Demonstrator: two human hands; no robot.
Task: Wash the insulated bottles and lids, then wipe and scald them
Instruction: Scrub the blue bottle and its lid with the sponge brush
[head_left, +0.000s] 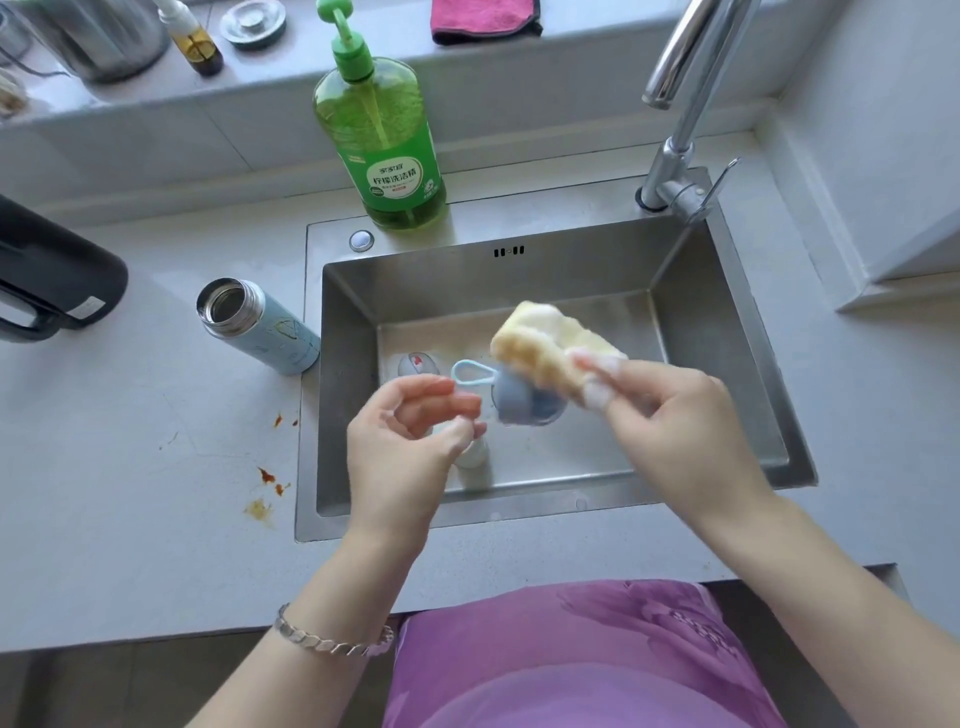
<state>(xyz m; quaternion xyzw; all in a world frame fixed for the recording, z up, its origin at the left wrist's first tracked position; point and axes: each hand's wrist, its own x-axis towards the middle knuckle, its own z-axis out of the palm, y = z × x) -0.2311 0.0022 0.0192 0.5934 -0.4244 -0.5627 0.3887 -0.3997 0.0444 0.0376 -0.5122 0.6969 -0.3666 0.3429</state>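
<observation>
Over the steel sink (727, 291), my left hand (405, 441) has its fingers curled at the strap loop of a small blue lid (524, 405) and holds it up. My right hand (670, 421), foamy at the fingertips, grips a yellow sponge (550, 343) pressed on top of that lid. A light-blue insulated bottle (260, 327) stands open on the counter, left of the sink. In the basin a white bottle (474, 460) lies partly hidden under my left hand. A grey lid with a red mark (418, 365) lies behind it.
A green dish-soap pump bottle (384, 150) stands on the sink's back rim, and the tap (685, 104) is at the back right. A black kettle (52, 275) sits far left. A pink cloth (483, 21) lies on the sill. Brown stains (265, 488) mark the counter.
</observation>
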